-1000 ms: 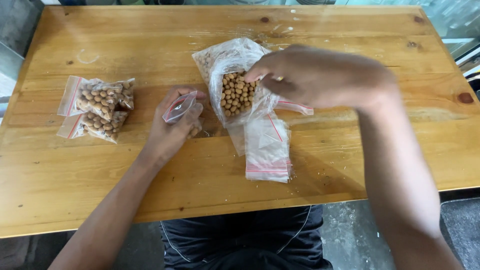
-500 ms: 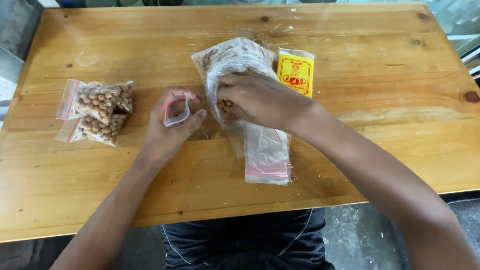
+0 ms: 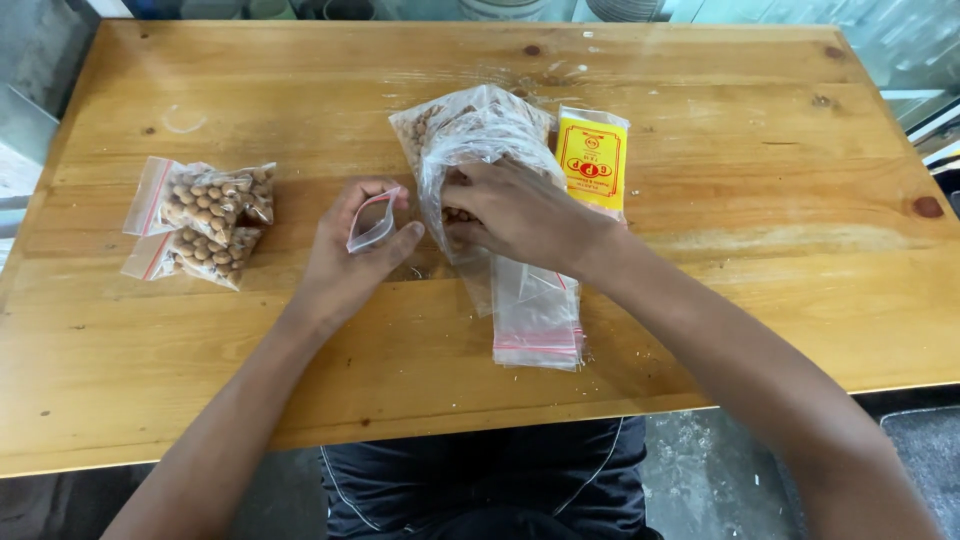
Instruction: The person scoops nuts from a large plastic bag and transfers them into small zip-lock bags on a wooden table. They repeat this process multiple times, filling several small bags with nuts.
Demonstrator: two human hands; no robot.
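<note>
My left hand (image 3: 350,255) is pinching a small empty zip bag (image 3: 372,220) open, just left of the big clear bag of nuts (image 3: 470,135). My right hand (image 3: 515,212) is reaching into that big bag, fingers curled; its contents I cannot tell. Risk: nuts spilling onto the desk (image 3: 750,260) if the small bag's mouth collapses. A yellow rectangular packet (image 3: 593,160) is lying right of the big bag; two filled red-striped bags (image 3: 205,220) are lying well left; flat empty bags (image 3: 537,320) are lying below.

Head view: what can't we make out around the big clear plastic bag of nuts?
- Right hand: its fingertips are inside the big clear plastic bag of nuts, hidden by crinkled plastic; any grip on nuts unclear.
- Small clear zip bag in the left hand: contents too small to tell.
- Objects past the wooden table: cut off by the top edge.
</note>
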